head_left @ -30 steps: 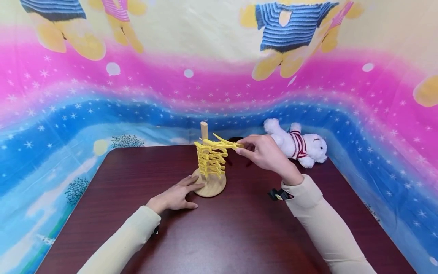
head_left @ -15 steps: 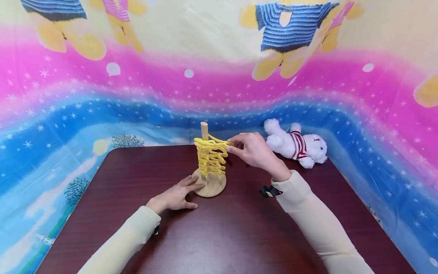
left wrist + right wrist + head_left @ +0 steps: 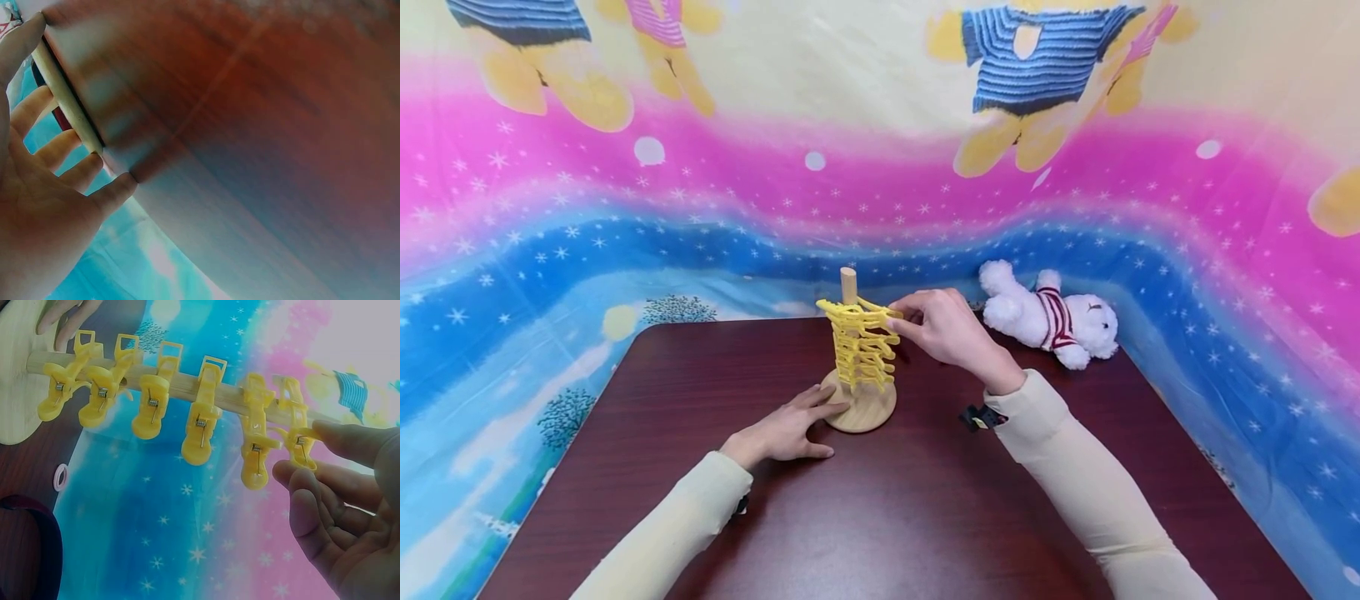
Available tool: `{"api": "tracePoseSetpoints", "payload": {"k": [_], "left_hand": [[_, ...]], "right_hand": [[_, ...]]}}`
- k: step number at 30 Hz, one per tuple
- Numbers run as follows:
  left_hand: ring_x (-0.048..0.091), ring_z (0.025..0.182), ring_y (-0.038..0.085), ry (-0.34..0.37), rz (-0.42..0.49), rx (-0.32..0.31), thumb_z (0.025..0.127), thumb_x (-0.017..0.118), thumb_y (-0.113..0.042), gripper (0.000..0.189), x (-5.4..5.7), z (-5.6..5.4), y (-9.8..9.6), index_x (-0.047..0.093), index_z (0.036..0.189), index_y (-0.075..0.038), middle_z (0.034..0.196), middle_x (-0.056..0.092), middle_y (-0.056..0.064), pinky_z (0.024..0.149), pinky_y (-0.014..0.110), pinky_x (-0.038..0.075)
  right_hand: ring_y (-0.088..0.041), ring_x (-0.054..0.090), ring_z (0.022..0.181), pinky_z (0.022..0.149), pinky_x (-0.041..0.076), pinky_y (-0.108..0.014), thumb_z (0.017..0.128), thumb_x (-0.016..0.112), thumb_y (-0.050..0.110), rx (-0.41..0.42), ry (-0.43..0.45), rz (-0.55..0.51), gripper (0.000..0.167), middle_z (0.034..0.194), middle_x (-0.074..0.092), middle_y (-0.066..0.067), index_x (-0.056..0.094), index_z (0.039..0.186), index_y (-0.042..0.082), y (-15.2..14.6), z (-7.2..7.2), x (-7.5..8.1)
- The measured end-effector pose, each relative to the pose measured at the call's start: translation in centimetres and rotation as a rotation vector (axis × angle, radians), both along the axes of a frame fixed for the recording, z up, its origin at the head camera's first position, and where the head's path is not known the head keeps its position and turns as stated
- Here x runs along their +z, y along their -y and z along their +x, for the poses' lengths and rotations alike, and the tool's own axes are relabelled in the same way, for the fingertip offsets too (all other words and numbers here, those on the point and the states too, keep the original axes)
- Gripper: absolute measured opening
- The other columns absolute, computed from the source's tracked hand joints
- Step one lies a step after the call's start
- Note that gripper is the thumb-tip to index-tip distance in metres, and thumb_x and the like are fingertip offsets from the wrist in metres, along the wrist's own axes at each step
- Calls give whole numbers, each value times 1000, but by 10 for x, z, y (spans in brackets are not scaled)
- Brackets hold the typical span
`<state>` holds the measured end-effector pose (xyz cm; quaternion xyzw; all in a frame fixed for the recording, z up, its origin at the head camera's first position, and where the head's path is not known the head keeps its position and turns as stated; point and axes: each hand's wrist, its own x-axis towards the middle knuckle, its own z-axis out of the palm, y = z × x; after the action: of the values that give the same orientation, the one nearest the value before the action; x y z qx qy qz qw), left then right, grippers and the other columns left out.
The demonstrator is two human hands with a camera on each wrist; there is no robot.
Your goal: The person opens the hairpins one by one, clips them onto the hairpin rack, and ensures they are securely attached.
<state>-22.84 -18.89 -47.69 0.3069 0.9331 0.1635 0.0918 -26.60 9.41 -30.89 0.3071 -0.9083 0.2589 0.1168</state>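
Observation:
A wooden dowel (image 3: 848, 285) stands upright on a round wooden base (image 3: 872, 413) in the middle of the table, with several yellow clothespins (image 3: 201, 428) clipped along it one above another. My right hand (image 3: 951, 332) pinches the handles of the topmost clothespin (image 3: 300, 441) between thumb and fingers. In the right wrist view its front end lies at the dowel; whether it grips the wood is unclear. My left hand (image 3: 786, 427) rests with spread fingers at the left rim of the base. The left wrist view has these fingers fairly straight, against the base's edge (image 3: 70, 105).
A white teddy bear (image 3: 1057, 321) in a striped sweater lies at the table's back right. A small pink ring (image 3: 60, 478) and a dark curved object (image 3: 40, 534) appear in the right wrist view. A printed cloth (image 3: 887, 192) hangs behind the table.
My right hand has moved left, bringing its clothespin to the upper dowel. The clothespin's parted handles have drawn closer together. My left hand stays in place at the base.

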Motion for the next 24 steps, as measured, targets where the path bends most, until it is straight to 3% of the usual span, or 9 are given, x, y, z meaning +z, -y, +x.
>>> {"api": "tracePoseSetpoints", "payload": {"k": [24], "left_hand": [[20,153,42,-3,-5,-5,87,75,-41,75,0,0,1,43,153,-23,166,21,15,117,60,32]], "right_hand": [[-12,66,79,68,54,-31,94,68,38,-23,67,21,34,95,73,0,73,122,17,-3,-9,3]]}}
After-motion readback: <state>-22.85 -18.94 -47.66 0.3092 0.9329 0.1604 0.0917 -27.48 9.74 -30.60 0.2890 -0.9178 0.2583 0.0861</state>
